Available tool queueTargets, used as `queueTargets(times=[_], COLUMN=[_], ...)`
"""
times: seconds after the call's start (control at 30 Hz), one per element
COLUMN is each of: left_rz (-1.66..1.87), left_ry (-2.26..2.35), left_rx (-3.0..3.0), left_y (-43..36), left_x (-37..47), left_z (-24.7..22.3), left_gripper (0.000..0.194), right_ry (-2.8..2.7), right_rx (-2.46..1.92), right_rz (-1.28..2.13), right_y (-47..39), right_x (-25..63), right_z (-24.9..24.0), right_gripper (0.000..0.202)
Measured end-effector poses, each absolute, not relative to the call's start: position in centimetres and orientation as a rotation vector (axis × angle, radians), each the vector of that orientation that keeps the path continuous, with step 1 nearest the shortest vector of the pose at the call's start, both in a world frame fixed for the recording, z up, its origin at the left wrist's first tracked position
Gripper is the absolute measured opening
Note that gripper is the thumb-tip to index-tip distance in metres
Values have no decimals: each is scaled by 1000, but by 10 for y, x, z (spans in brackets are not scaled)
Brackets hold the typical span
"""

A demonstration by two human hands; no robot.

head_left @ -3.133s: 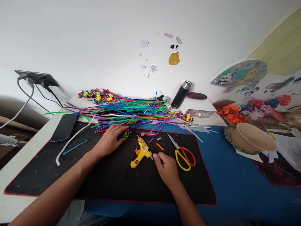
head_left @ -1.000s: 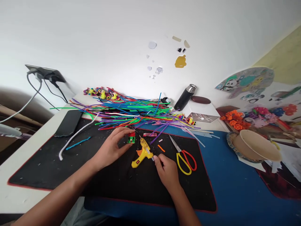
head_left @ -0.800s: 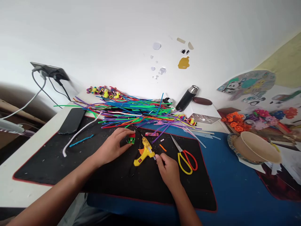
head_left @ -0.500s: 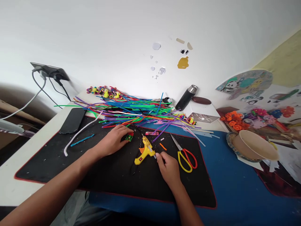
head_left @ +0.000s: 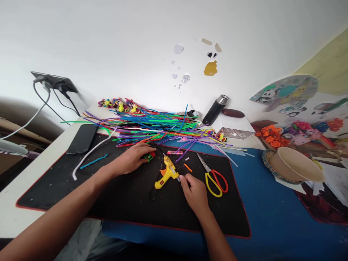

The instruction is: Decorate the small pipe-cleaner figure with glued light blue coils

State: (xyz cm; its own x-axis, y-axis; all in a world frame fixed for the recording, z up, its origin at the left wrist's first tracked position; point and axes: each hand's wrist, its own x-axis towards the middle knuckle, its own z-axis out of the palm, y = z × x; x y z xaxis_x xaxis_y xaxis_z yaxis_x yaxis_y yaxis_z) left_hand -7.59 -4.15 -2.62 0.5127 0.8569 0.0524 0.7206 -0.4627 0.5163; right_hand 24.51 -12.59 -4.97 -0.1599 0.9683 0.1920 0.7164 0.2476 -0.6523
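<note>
A small green and red piece [head_left: 149,156], perhaps of twisted pipe cleaner, lies on the black mat [head_left: 125,203]. My left hand [head_left: 133,157] is over its left side, fingers stretched out above it and thumb apart from them. A yellow hot glue gun [head_left: 166,174] with an orange trigger lies on the mat between my hands, nozzle pointing away. At its rear end, my right hand [head_left: 194,190] has thumb and forefinger closed around the tip of a clear glue stick [head_left: 178,178]. Scissors [head_left: 213,179] with one yellow and one red handle lie right of that hand.
A heap of coloured pipe cleaners [head_left: 160,127] spreads along the back. A phone [head_left: 82,139] and white strand [head_left: 92,156] are left. A black flask [head_left: 215,110] leans at the back; a bowl [head_left: 299,165] stands right. Small orange [head_left: 187,167] and blue [head_left: 94,161] pieces lie on the mat.
My left thumb has drawn back and its fingers reach farther over the green and red piece, which has turned slightly. My right hand stays at the glue stick. The view has shifted slightly.
</note>
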Motion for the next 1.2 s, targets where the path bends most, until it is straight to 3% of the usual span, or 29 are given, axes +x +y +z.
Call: queueTargets(times=[0.37,0.73,1.2], left_rz=[484,483,583], left_ry=[1523,1589,1514], left_rx=[2404,2481,2479], left_y=[-69,-67,-58], left_x=[-67,-58,-68], left_z=[-35,-38,-40], left_gripper=[69,54,52], right_ry=[-1944,-1938,-1946], right_rx=[-1510,-1505,-1506], right_rz=[583,578,565], right_y=[-124,-126,-126], right_x=[244,244,243], right_z=[-47,-47,-46], right_gripper=[49,50,48])
